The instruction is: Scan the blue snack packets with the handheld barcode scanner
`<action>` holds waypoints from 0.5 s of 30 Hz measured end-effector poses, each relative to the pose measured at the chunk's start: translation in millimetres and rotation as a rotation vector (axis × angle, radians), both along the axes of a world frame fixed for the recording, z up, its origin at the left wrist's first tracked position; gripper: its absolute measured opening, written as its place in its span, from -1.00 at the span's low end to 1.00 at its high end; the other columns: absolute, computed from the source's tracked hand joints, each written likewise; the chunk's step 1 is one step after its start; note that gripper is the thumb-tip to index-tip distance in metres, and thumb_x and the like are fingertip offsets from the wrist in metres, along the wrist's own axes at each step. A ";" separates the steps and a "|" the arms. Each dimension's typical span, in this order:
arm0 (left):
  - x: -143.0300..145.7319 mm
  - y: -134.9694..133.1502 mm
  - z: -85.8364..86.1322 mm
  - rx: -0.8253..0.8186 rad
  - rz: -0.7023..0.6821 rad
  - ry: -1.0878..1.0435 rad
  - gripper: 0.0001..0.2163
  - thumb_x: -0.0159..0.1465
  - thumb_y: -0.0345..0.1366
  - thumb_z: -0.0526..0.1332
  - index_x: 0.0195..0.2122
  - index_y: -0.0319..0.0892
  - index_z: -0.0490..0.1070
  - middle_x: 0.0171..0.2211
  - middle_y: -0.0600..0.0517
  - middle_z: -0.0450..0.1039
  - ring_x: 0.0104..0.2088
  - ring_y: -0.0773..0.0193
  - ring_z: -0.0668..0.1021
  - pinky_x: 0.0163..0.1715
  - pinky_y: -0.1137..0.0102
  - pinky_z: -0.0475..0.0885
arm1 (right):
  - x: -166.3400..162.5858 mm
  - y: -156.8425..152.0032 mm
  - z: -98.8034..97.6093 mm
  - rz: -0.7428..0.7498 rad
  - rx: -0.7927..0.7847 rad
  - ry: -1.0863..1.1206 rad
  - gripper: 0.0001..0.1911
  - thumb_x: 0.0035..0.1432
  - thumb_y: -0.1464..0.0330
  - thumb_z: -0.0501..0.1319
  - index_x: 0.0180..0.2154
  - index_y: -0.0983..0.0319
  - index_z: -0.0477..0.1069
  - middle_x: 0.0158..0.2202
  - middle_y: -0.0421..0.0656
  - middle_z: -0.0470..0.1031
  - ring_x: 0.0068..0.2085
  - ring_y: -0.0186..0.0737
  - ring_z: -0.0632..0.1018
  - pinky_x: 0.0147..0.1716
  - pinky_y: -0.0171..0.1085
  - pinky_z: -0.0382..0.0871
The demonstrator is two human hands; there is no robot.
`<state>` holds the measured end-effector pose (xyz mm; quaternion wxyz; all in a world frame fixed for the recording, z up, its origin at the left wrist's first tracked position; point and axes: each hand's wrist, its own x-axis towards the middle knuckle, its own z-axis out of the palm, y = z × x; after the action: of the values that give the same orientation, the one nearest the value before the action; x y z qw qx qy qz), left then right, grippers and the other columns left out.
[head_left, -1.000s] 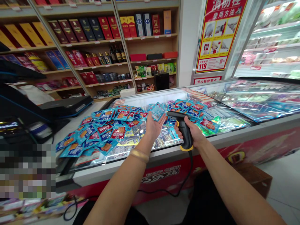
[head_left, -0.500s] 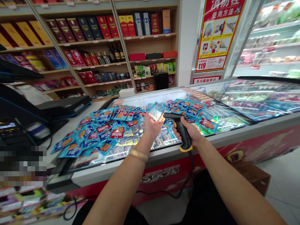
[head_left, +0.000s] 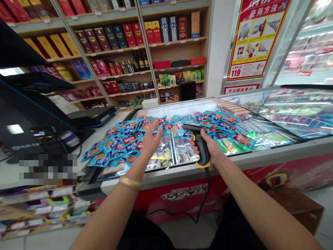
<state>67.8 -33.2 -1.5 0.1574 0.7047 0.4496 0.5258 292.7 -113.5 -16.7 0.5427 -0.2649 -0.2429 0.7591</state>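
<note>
1. Setting: I see a shop interior. Wooden shelves (head_left: 166,45) of boxed goods fill the upper frame, and a glass-topped chest freezer (head_left: 234,163) runs across the middle.
2. Item, barcode scanner (head_left: 199,144): black pistol-shaped body with a yellow trigger and a yellow ring at the base of the grip. A black cable (head_left: 200,208) drops from it toward the lower centre. It sits just right of frame centre, over the freezer glass.
3. My right hand (head_left: 212,147) is clenched round the scanner's grip, head pointing left.
4. Item, snack packets (head_left: 119,144): blue sachets with red and orange panels, heaped on the glass at centre left, with a second heap (head_left: 221,123) at centre right.
5. My left hand (head_left: 151,139) hovers spread, fingers loose, gripping nothing, just over the near heap's right edge. Contact cannot be judged.
6. A gold bangle (head_left: 129,183) circles the left wrist.
7. Obscured: the area at lower left is pixelated, and packet print is too small to read.
</note>
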 end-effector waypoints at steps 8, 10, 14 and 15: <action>-66.6 -26.6 -13.2 -0.194 0.453 0.861 -0.45 0.32 -0.03 0.04 0.29 -0.11 0.23 0.36 -0.15 0.08 0.36 -0.29 0.07 0.26 -0.29 -0.17 | -37.2 4.0 4.7 0.035 -0.082 -0.056 -0.54 0.35 0.08 0.00 -0.36 0.30 0.39 -0.58 -0.17 0.38 -0.64 -0.41 0.37 -0.72 -0.47 0.30; -63.6 -28.4 -16.3 -0.189 0.462 0.893 -0.44 0.34 -0.03 -0.02 0.32 -0.12 0.18 0.37 -0.15 0.06 0.37 -0.26 0.04 0.27 -0.27 -0.19 | -36.1 4.4 2.7 0.040 -0.091 -0.075 -0.55 0.34 0.07 0.02 -0.36 0.29 0.40 -0.58 -0.17 0.38 -0.64 -0.40 0.37 -0.72 -0.46 0.30; -57.5 -28.4 -14.0 -0.175 0.475 0.854 -0.44 0.34 -0.03 -0.03 0.33 -0.12 0.16 0.38 -0.17 0.04 0.39 -0.24 0.00 0.27 -0.27 -0.21 | -32.7 5.1 -2.2 0.040 -0.089 -0.080 -0.56 0.31 0.06 0.07 -0.38 0.28 0.40 -0.57 -0.17 0.38 -0.64 -0.40 0.37 -0.72 -0.46 0.31; -56.0 -28.7 -12.7 -0.165 0.480 0.835 -0.43 0.34 -0.03 -0.02 0.33 -0.12 0.15 0.38 -0.18 0.02 0.39 -0.24 -0.02 0.28 -0.26 -0.21 | -32.0 5.2 -3.1 0.039 -0.081 -0.078 -0.56 0.30 0.06 0.08 -0.38 0.28 0.41 -0.56 -0.17 0.38 -0.63 -0.41 0.37 -0.71 -0.46 0.31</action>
<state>11.8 -61.9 -14.2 -0.1066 0.7172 0.6641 0.1824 260.7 -108.3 -19.8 0.5069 -0.3113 -0.2381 0.7678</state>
